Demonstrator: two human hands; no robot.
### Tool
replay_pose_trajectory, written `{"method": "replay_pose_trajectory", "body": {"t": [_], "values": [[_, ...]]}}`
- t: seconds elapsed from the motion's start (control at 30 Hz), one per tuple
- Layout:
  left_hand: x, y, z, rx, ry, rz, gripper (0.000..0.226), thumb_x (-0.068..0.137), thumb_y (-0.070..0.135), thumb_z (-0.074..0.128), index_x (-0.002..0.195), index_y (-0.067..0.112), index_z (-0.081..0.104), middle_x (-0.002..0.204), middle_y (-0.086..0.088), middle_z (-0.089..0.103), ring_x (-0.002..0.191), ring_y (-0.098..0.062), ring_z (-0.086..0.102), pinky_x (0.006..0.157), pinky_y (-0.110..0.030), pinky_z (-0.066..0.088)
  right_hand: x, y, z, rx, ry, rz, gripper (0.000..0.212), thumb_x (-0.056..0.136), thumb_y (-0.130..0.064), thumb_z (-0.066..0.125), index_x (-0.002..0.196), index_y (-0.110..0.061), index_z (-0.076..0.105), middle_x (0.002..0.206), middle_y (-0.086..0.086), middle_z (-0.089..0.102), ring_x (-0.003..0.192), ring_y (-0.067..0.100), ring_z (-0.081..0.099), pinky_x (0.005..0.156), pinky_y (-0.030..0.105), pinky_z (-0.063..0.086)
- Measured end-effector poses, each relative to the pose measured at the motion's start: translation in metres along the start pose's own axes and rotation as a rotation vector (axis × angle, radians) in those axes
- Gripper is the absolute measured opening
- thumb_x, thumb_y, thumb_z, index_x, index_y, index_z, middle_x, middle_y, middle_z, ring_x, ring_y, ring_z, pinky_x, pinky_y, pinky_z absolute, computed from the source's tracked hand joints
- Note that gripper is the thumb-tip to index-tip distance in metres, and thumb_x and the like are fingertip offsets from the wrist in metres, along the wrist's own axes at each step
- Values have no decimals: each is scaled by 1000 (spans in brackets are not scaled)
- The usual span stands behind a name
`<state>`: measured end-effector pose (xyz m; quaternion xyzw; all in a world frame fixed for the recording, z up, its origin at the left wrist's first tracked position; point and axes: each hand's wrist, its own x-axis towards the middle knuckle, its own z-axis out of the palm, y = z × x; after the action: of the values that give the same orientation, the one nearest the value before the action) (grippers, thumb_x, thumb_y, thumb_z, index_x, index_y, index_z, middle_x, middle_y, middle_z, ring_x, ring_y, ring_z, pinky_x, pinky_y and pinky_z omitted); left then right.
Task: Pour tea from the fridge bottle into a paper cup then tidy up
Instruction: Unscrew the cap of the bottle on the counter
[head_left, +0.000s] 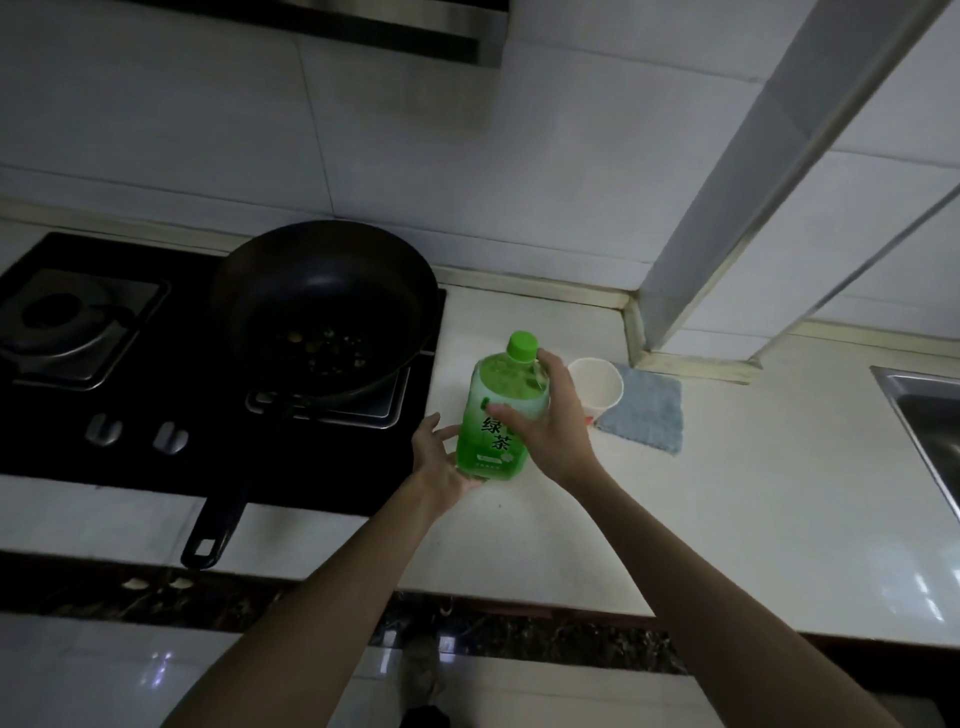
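A green tea bottle (493, 410) with a green cap stands upright on the white counter (701, 493), cap screwed on. My left hand (441, 462) cups its lower left side and base. Fingers of my right hand (545, 421) wrap the bottle's right side and shoulder, just below the cap. A white paper cup (597, 387) stands upright just right of the bottle, partly behind my right hand. It looks empty.
A grey-blue cloth (647, 410) lies beside the cup on its right. A black wok (327, 317) with food bits sits on the gas stove (78, 332), handle pointing toward me. A steel sink (930, 431) is at the right edge. A tiled column (753, 171) rises behind.
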<state>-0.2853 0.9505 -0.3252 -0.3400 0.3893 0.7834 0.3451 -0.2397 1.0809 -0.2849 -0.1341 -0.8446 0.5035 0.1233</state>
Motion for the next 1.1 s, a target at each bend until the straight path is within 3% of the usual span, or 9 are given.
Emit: {"method": "replay_pose_trajectory", "body": {"t": [0.2, 0.3, 0.43, 0.53, 0.63, 0.77, 0.87, 0.97, 1.1], "values": [[7, -4, -5, 359, -52, 138, 41, 101, 30, 30, 86, 8, 61, 74, -11, 68, 69, -22, 62, 60, -27, 50, -2, 16, 13, -1, 15, 17, 76, 67, -47, 78, 132, -26, 43, 124, 5, 51, 117, 21, 51, 95, 46, 51], [9, -6, -10, 459, -107, 202, 38, 100, 18, 31, 82, 8, 63, 75, -9, 64, 67, -19, 59, 45, -16, 48, -6, 23, 17, -35, 12, -7, 76, 69, -46, 77, 133, -19, 46, 124, 5, 50, 114, 18, 50, 96, 43, 50], [17, -8, -22, 589, -175, 345, 32, 101, 11, 31, 111, 7, 62, 96, -9, 65, 79, -15, 62, 54, -14, 52, -9, 28, 18, -30, 31, 0, 78, 68, -50, 75, 133, -19, 46, 124, 5, 52, 115, 18, 50, 95, 42, 50], [22, -10, -31, 744, -270, 454, 28, 92, 9, 46, 117, 9, 58, 104, -6, 65, 90, -15, 61, 63, -10, 51, -9, 32, 19, -38, 9, -22, 76, 69, -40, 80, 134, -21, 45, 127, 4, 51, 116, 20, 51, 95, 46, 51], [26, -11, -38, 821, -365, 469, 57, 76, 12, 50, 134, 11, 46, 120, -8, 61, 98, -7, 62, 73, -15, 53, -10, 37, 21, -59, -11, -46, 74, 70, -31, 83, 132, -22, 45, 126, 2, 51, 115, 21, 51, 92, 47, 51], [34, -12, -40, 883, -447, 481, 67, 75, -5, 67, 121, 35, 41, 121, 3, 57, 108, -8, 60, 80, -25, 56, -9, 40, 21, -76, -30, -62, 73, 69, -33, 83, 131, -28, 44, 126, 2, 50, 115, 20, 51, 91, 45, 53], [43, -12, -41, 970, -397, 557, 82, 64, 7, 82, 127, 34, 37, 124, 1, 56, 111, -12, 59, 85, -34, 57, -8, 42, 19, -78, -37, -72, 73, 69, -36, 82, 130, -28, 42, 126, 2, 50, 115, 21, 51, 90, 42, 53], [51, -13, -39, 1002, -384, 598, 98, 60, 7, 89, 139, 20, 33, 130, 0, 53, 117, -12, 57, 87, -37, 58, -11, 43, 19, -69, -59, -70, 76, 69, -29, 86, 130, -23, 42, 127, 2, 48, 116, 19, 50, 90, 38, 54], [58, -13, -35, 968, -351, 588, 101, 50, 16, 92, 135, 25, 39, 126, 0, 56, 117, -20, 58, 82, -51, 58, -13, 46, 19, -59, -86, -82, 77, 68, -26, 87, 130, -21, 41, 128, 2, 45, 116, 16, 48, 91, 36, 53]]}}
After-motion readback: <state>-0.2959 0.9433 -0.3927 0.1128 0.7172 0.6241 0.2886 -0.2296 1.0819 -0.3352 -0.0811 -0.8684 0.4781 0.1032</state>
